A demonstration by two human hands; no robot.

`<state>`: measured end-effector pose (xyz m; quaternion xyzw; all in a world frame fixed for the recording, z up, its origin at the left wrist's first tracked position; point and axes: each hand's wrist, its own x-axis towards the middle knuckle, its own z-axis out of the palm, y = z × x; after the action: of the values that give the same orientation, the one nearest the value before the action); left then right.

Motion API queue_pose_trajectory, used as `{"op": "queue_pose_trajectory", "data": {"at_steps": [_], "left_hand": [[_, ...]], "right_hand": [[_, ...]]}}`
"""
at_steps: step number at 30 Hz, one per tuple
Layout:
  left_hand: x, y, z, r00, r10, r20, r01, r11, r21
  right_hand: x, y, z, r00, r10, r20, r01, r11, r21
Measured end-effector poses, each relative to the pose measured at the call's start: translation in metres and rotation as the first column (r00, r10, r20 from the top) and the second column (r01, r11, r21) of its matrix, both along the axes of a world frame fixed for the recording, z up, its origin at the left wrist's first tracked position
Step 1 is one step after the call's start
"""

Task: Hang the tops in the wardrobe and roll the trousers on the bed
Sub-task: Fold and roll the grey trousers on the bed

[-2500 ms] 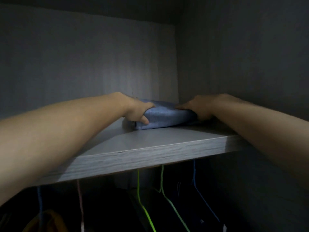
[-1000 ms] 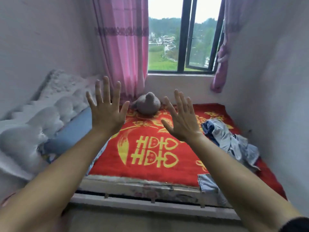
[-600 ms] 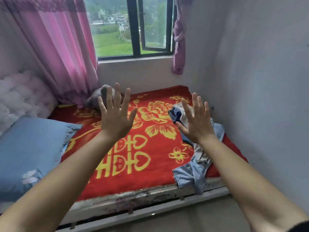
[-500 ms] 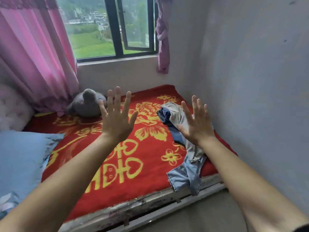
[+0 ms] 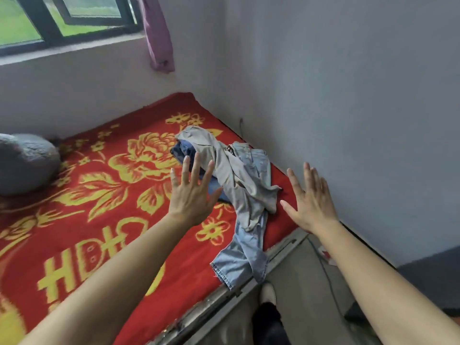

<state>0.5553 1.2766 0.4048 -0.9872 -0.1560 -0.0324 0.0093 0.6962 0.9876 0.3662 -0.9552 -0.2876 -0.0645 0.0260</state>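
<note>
Left hand (image 5: 193, 199): fingers spread, holding nothing.
Right hand (image 5: 311, 204): fingers spread, holding nothing.
Clothes pile (image 5: 239, 185): mid-frame, on the bed (image 5: 104, 195).

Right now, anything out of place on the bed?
Yes. A crumpled grey garment lies tangled with light blue denim jeans near the wall on the red, yellow-flowered blanket; one jeans leg hangs over the bed edge. Left hand and right hand hover open, empty.

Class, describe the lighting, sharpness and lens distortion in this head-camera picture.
Head view: soft daylight from the window, no glare or hard shadows; wide-angle lens swells the forearms at the bottom; left hand, right hand and clothes pile look slightly soft.
</note>
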Motion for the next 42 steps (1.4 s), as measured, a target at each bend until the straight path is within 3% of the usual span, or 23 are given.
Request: {"op": "queue_pose_trajectory", "data": {"at_steps": [4, 8, 13, 15, 17, 19, 21, 22, 25, 27, 29, 31, 34, 36, 39, 42], "left_hand": [[0.079, 0.005, -0.059, 0.994, 0.021, -0.106, -0.030, 0.996, -0.079], [0.153, 0.014, -0.130, 0.966, 0.130, -0.225, -0.178, 0.963, -0.205], [0.224, 0.028, -0.227, 0.895, 0.299, -0.331, -0.424, 0.803, -0.419], [0.248, 0.037, -0.270, 0.839, 0.376, -0.394, -0.543, 0.631, -0.555], [0.271, 0.046, -0.309, 0.752, 0.480, -0.452, -0.631, 0.327, -0.704], [0.291, 0.054, -0.341, 0.626, 0.581, -0.520, -0.652, 0.023, -0.758], [0.306, 0.058, -0.366, 0.532, 0.630, -0.566, -0.615, -0.173, -0.769], [0.312, 0.058, -0.373, 0.515, 0.653, -0.556, -0.570, -0.224, -0.791], [0.318, 0.052, -0.382, 0.496, 0.745, -0.447, -0.504, -0.173, -0.846], [0.312, 0.048, -0.381, 0.494, 0.766, -0.412, -0.487, -0.148, -0.861], [0.297, 0.052, -0.373, 0.478, 0.804, -0.353, -0.454, -0.118, -0.883], [0.270, 0.074, -0.358, 0.377, 0.884, -0.275, -0.456, -0.081, -0.886], [0.211, 0.131, -0.326, 0.229, 0.969, -0.090, -0.528, 0.046, -0.848], [0.162, 0.166, -0.309, 0.251, 0.967, 0.051, -0.650, 0.208, -0.731], [0.081, 0.186, -0.297, 0.413, 0.897, 0.157, -0.733, 0.429, -0.527], [-0.005, 0.167, -0.313, 0.508, 0.861, 0.026, -0.780, 0.473, -0.410]], "right_hand": [[0.086, 0.018, -0.059, 0.992, -0.010, -0.128, 0.007, 1.000, -0.019], [0.167, 0.057, -0.133, 0.940, -0.008, -0.341, -0.005, 0.999, -0.038], [0.245, 0.119, -0.230, 0.857, 0.019, -0.514, -0.016, 1.000, 0.011], [0.265, 0.141, -0.267, 0.873, 0.028, -0.486, -0.009, 0.999, 0.040], [0.278, 0.157, -0.303, 0.859, 0.048, -0.510, -0.004, 0.996, 0.087], [0.281, 0.167, -0.335, 0.800, 0.092, -0.593, -0.028, 0.993, 0.116], [0.272, 0.168, -0.361, 0.823, 0.156, -0.546, -0.125, 0.988, 0.093], [0.268, 0.166, -0.370, 0.866, 0.166, -0.471, -0.136, 0.986, 0.096], [0.257, 0.153, -0.376, 0.895, 0.079, -0.439, -0.027, 0.992, 0.124], [0.259, 0.144, -0.372, 0.875, 0.025, -0.483, 0.013, 0.997, 0.076], [0.264, 0.149, -0.360, 0.822, -0.114, -0.558, 0.166, 0.985, 0.043], [0.261, 0.174, -0.339, 0.704, -0.237, -0.669, 0.419, 0.899, 0.123], [0.231, 0.229, -0.307, 0.588, -0.083, -0.805, 0.616, 0.691, 0.379], [0.195, 0.265, -0.289, 0.548, 0.133, -0.826, 0.580, 0.651, 0.490], [0.118, 0.304, -0.288, 0.483, 0.347, -0.804, 0.359, 0.759, 0.543], [0.022, 0.313, -0.316, 0.316, 0.392, -0.864, -0.012, 0.912, 0.409]]}}
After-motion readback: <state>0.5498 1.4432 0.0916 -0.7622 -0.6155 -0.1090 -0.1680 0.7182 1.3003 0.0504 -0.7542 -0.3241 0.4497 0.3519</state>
